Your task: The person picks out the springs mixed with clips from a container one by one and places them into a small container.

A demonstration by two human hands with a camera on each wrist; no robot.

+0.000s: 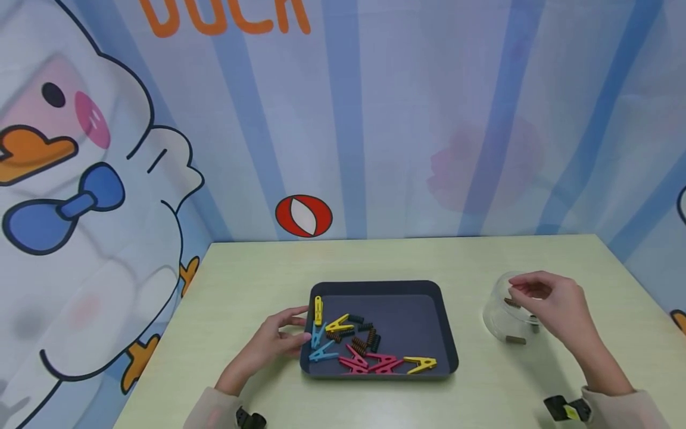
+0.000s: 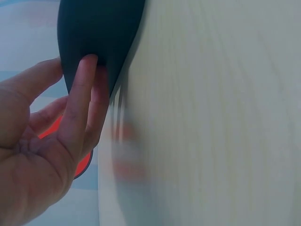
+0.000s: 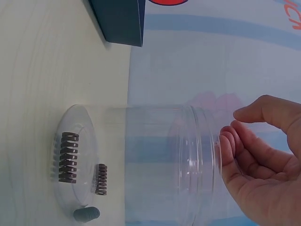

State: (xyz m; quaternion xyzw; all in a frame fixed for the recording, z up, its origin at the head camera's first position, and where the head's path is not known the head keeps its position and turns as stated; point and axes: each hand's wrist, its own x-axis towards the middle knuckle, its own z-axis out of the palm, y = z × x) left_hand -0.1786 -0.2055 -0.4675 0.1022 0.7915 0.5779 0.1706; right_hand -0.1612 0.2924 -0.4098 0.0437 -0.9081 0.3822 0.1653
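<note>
At the left edge of a dark grey tray (image 1: pixel 409 333), my left hand (image 1: pixel 276 336) holds the side, thumb at the rim and other fingers against the outer wall. The tray contains yellow, blue and pink plastic clips and dark and brown coil springs (image 1: pixel 371 337), bunched at its left and front. Over the mouth of a clear jar (image 3: pixel 155 141), my right hand (image 3: pixel 261 155) has its fingers loosely bent. A gap shows between thumb and forefinger, and nothing is visible between them. Inside the jar lie two brown springs (image 3: pixel 68 157) and one dark spring (image 3: pixel 86 214).
The pale wooden table (image 1: pixel 257 262) ends at a blue striped backdrop (image 1: pixel 391 119) printed with a duck. The jar stands to the right of the tray, with bare tabletop between them.
</note>
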